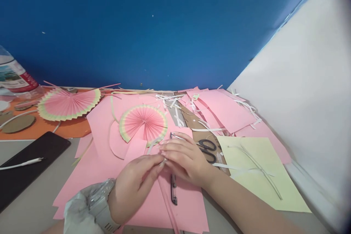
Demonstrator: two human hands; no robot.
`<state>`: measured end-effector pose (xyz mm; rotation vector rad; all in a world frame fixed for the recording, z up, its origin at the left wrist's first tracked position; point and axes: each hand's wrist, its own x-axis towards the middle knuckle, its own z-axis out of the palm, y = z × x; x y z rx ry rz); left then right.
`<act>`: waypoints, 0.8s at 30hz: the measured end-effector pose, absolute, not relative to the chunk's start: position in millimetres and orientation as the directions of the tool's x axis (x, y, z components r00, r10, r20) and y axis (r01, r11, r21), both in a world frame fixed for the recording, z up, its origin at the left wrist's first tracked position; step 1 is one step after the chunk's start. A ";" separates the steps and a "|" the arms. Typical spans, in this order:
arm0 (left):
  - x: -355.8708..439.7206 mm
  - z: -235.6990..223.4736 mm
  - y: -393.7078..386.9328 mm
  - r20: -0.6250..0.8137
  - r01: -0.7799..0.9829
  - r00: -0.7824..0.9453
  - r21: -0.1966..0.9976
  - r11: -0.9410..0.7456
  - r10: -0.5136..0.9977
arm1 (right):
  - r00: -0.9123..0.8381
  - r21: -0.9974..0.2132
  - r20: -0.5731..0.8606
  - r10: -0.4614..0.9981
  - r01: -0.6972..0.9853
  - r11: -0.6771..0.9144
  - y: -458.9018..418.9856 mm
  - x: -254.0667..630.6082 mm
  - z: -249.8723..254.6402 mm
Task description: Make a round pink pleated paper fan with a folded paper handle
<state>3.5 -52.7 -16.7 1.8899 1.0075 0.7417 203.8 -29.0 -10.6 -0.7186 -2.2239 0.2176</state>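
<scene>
My left hand (137,184) and my right hand (185,157) meet over a pink paper sheet (106,175), fingertips pinched together on a small pale strip that I can barely make out. A silver wristwatch (102,204) sits on my left wrist. A pen (173,188) lies under my right hand. A pleated pink fan disc with a green rim (143,122) lies just beyond the hands. Black scissors (208,150) rest to the right of my right hand.
A larger pleated pink fan (68,104) lies on orange paper (68,129) at the left. A black tablet (27,162) with a white cable sits front left, a bottle (13,75) far left. Yellow paper (263,173), more pink sheets (227,111) and white scraps lie right. A blue wall stands behind.
</scene>
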 end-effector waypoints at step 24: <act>-2.6 -13.7 -47.8 0.396 0.296 0.113 0.862 -0.412 0.911 | -0.491 -0.366 0.692 0.528 0.392 0.844 -29.6 205.1 -21.5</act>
